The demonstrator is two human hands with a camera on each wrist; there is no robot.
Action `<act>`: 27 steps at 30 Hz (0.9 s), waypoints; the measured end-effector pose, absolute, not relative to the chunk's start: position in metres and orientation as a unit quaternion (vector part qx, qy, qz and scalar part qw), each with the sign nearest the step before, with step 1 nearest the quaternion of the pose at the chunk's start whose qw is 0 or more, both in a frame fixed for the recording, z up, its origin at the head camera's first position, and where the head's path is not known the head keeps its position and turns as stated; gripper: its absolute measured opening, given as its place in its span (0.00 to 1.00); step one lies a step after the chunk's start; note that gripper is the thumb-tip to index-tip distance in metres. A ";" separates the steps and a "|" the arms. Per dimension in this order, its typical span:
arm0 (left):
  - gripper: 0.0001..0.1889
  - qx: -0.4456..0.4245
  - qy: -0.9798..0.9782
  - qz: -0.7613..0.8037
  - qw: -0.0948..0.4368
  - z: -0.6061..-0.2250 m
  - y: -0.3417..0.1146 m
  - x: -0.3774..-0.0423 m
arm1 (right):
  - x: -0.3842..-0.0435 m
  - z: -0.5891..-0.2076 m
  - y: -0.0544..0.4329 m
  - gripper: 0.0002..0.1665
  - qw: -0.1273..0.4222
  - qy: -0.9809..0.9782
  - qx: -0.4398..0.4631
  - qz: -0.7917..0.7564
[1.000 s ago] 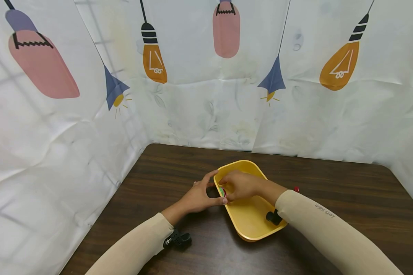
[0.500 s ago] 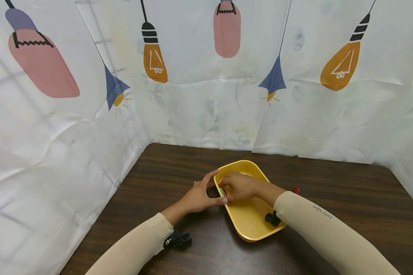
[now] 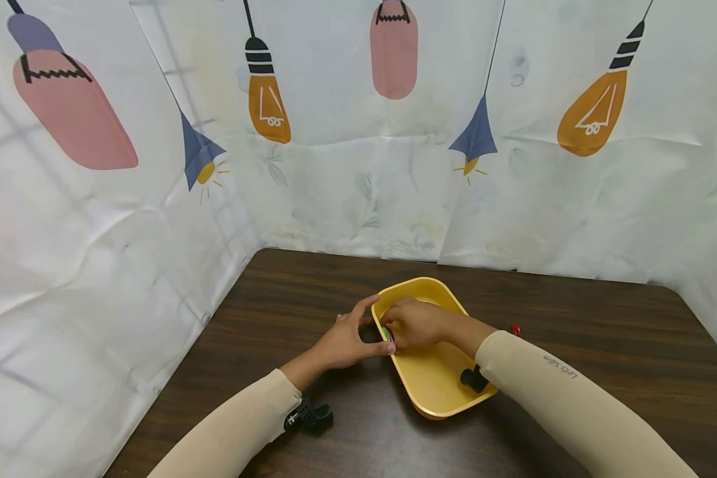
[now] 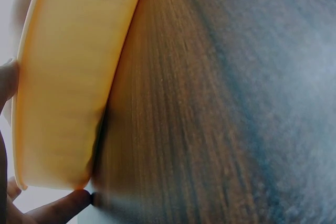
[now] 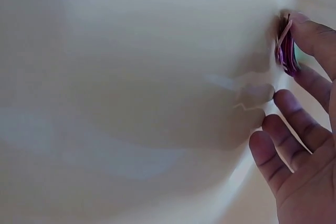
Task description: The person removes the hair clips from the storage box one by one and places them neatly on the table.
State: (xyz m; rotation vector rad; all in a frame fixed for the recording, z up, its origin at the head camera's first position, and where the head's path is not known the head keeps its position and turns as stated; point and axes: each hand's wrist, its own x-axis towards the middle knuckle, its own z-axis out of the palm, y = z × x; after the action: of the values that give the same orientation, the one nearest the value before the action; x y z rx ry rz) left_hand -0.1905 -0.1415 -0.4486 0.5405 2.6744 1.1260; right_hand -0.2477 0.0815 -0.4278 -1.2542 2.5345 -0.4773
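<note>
A yellow plastic tub (image 3: 433, 378) with rounded corners stands open-topped on the table in the head view. My left hand (image 3: 346, 342) grips its left side, thumb on the rim and the other fingers spread along the outer wall toward the far corner. In the left wrist view a fingertip (image 4: 79, 199) sits low at the tub's corner. My right hand (image 3: 421, 323) reaches inside the tub. Between its thumb and index finger it pinches a small bundle of thin purple and green bands (image 5: 287, 51), right at the inner wall. The other right fingertips touch the wall below.
The dark wood table (image 3: 573, 305) meets a white printed curtain (image 3: 358, 199) at the back and left. A small red object (image 3: 516, 330) lies beyond my right forearm, partly hidden. Black wrist cameras show at both sleeves, the right camera (image 3: 474, 380) over the tub.
Over the last second my right forearm has shifted very slightly left, baring a little more of the red object. Hands, tub and bands stay essentially in place.
</note>
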 end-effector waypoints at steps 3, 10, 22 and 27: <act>0.54 0.182 0.902 0.380 0.095 -0.449 -0.142 -0.191 | -0.248 -0.427 0.082 0.26 0.132 0.874 -0.437 -0.163; 0.54 0.182 0.901 0.382 0.093 -0.450 -0.142 -0.191 | -0.249 -0.430 0.081 0.23 0.124 0.874 -0.444 -0.155; 0.54 0.177 0.900 0.386 0.097 -0.449 -0.141 -0.190 | -0.247 -0.430 0.079 0.18 0.116 0.871 -0.454 -0.146; 0.54 0.177 0.900 0.386 0.097 -0.449 -0.141 -0.190 | -0.248 -0.431 0.078 0.18 0.113 0.872 -0.454 -0.145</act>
State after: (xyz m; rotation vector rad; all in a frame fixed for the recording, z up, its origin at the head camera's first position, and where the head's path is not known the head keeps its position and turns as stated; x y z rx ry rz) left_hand -0.1899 -0.1413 -0.4488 0.5232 2.6655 1.1429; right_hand -0.2479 0.0783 -0.4312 -1.3334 2.5578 -0.4267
